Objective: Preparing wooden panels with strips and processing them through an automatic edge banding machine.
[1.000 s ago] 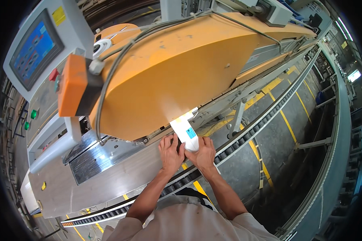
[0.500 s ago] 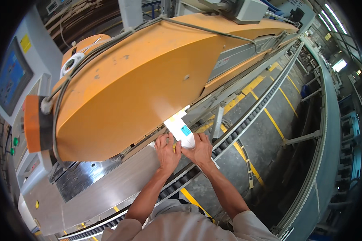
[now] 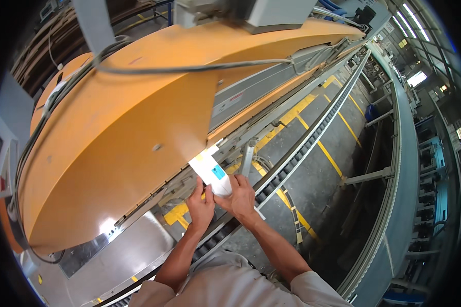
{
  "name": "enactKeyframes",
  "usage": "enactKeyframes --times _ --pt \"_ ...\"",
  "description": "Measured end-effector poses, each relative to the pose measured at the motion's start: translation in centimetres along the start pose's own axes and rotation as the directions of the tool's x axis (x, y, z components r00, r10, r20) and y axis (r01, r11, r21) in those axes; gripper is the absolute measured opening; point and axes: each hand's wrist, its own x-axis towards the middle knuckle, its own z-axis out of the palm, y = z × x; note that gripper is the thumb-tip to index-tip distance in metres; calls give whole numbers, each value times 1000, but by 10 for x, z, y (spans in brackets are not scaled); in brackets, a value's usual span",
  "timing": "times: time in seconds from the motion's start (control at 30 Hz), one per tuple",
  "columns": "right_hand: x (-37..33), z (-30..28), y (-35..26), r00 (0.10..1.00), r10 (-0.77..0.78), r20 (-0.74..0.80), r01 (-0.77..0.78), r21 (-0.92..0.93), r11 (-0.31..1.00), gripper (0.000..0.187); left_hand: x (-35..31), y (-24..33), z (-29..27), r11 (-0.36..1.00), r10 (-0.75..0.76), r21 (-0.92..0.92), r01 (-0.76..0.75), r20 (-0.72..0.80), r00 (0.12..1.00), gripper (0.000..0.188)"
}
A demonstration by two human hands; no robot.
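A white, narrow, box-like piece with a teal label (image 3: 208, 166) slants out from the lower edge of the orange machine hood (image 3: 123, 158). Its far end is brightly lit and meets or lies very near that edge; contact cannot be made out. My right hand (image 3: 239, 198) is closed round the piece's near right end, thumb pointing inward. At its near left corner, my left hand (image 3: 202, 205) has curled fingers pressed to it. The thumbs come close together at the near end. What kind of thing the piece is does not show.
A roller rail (image 3: 292, 163) runs diagonally beside me, with yellow-lined floor (image 3: 307, 153) beyond. A loose grey cable (image 3: 189, 68) crosses the hood. At lower left lies a metal table (image 3: 133, 250). A long green-grey conveyor belt (image 3: 407, 179) curves along the right.
My hands and the white piece have shifted rightward along the machine, toward the hood's right end. The view has moved along too. My grip looks the same.
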Motion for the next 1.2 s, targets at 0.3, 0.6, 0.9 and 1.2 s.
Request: enactKeyframes --times 0.3,0.6,0.9,1.2 --pt "31 -53 52 999 -17 32 18 -9 1000 80 18 6 74 734 -398 -566 376 90 913 47" --pt "-78 -185 222 907 309 -286 -332 -35 943 69 53 11 130 682 -433 -627 377 70 899 48" --pt "-273 -281 351 416 844 -340 -887 55 459 60 96 28 176 631 -541 -595 499 124 832 43" --pt "-242 -285 403 545 767 -338 -799 69 598 58 137 42 238 618 -542 -574 538 184 820 46"
